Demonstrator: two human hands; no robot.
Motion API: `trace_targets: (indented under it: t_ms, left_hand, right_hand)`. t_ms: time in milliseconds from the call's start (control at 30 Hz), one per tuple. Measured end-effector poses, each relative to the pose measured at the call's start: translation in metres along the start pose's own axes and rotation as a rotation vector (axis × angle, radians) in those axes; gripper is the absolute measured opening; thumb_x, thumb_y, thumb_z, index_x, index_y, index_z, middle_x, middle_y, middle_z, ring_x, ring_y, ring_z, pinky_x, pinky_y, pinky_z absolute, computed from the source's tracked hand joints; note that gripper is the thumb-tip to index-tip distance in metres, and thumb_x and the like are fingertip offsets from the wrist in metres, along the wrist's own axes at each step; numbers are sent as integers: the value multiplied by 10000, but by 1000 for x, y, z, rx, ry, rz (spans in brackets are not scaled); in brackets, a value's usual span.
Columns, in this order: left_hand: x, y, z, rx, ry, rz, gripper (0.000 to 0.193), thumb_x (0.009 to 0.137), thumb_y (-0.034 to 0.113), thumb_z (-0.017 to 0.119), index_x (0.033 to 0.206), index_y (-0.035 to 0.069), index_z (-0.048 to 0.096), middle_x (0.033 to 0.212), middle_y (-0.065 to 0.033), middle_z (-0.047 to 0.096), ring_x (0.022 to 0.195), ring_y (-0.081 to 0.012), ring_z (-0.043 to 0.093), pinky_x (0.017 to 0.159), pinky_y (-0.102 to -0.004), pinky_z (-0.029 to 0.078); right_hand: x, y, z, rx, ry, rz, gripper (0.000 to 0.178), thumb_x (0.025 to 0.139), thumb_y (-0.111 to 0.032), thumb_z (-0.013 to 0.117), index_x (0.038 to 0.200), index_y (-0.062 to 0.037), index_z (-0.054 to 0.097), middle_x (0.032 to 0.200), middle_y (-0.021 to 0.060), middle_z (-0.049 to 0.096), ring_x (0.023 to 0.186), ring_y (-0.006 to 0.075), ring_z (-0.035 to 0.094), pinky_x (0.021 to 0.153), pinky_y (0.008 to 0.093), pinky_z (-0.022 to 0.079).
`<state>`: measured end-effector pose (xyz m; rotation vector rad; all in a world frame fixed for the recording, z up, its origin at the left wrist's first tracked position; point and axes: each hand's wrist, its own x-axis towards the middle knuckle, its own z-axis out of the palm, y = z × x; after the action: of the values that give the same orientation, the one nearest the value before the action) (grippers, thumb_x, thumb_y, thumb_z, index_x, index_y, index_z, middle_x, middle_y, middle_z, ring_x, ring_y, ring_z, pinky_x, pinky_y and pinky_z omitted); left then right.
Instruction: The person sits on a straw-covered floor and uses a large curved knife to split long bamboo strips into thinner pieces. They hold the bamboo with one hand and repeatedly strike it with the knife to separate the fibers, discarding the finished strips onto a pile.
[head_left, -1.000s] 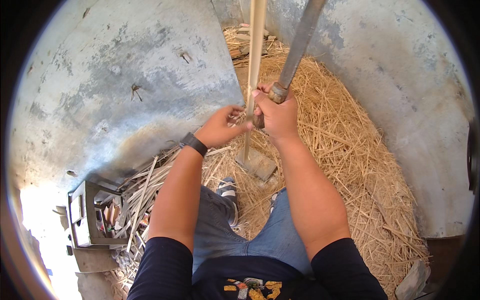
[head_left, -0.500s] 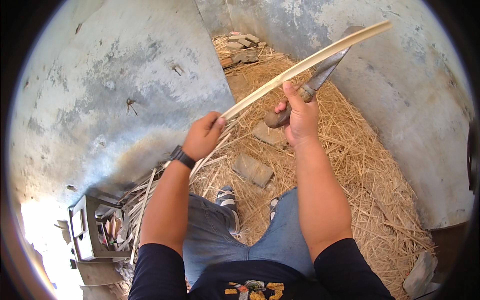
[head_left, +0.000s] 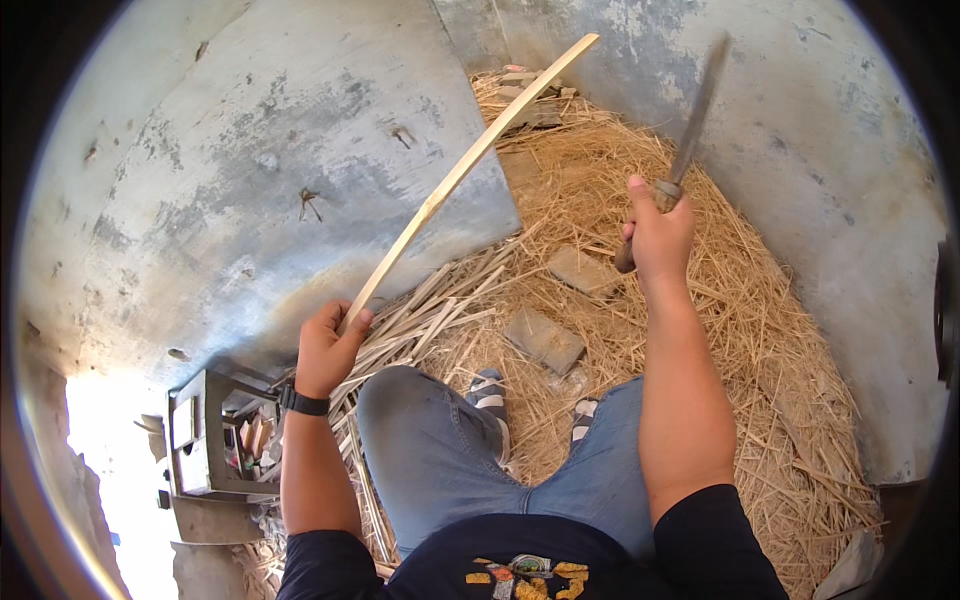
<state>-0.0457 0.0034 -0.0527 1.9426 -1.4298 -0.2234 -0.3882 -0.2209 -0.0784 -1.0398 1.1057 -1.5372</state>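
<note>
- The left hand [head_left: 328, 350] grips a pale bamboo strip [head_left: 440, 190] near its lower end, thumb pressed along it and fingers curled behind.
- The strip slants up and to the right from that hand, curving slightly, with a small uneven spot partway along; its upper end is free, in front of the grey walls.
- The right hand [head_left: 662, 235] is closed around the handle of a machete [head_left: 698, 118], thumb pointing up along it; the rounded butt shows below the fist.
- The machete's blade points upward, leaning a little right, seen nearly edge-on and blurred toward the tip. It stands apart from the strip.
- A dark wristband [head_left: 304, 402] circles the left wrist.
- Beside and beyond the left hand, a heap of split strips [head_left: 425, 315] lies along the foot of the left wall [head_left: 230, 150].
- Straw-coloured shavings [head_left: 750, 330] blanket the ground, banked toward the right wall [head_left: 830, 190].
- Two flat blocks [head_left: 545, 338] lie among the shavings, one beyond the other, between the hands.
- At lower left is a worn wooden frame [head_left: 196, 440] with scraps in it.
- The person's jeans [head_left: 430, 460] and strapped sandals [head_left: 490, 396] show below.
</note>
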Motion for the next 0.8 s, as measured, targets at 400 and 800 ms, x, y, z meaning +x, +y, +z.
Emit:
trace_targets:
  t_ms: [400, 800]
  left_hand:
    - [-50, 12, -16, 224, 118, 20, 349, 954, 334, 652, 895, -10, 640, 606, -121, 557, 528, -221, 517, 540, -347, 420]
    - [-82, 22, -32, 260, 90, -52, 322, 949, 311, 658, 893, -5, 630, 630, -130, 583, 548, -249, 550, 547, -361, 431]
  right_hand:
    - [-91, 5, 41, -842, -841, -740, 243, 799, -223, 723, 937, -89, 575, 781, 133, 674, 732, 342, 681, 634, 455, 523]
    - [-61, 9, 31, -773, -653, -507, 225, 829, -213, 708, 957, -80, 580, 810, 153, 681, 759, 369, 672, 662, 468, 522]
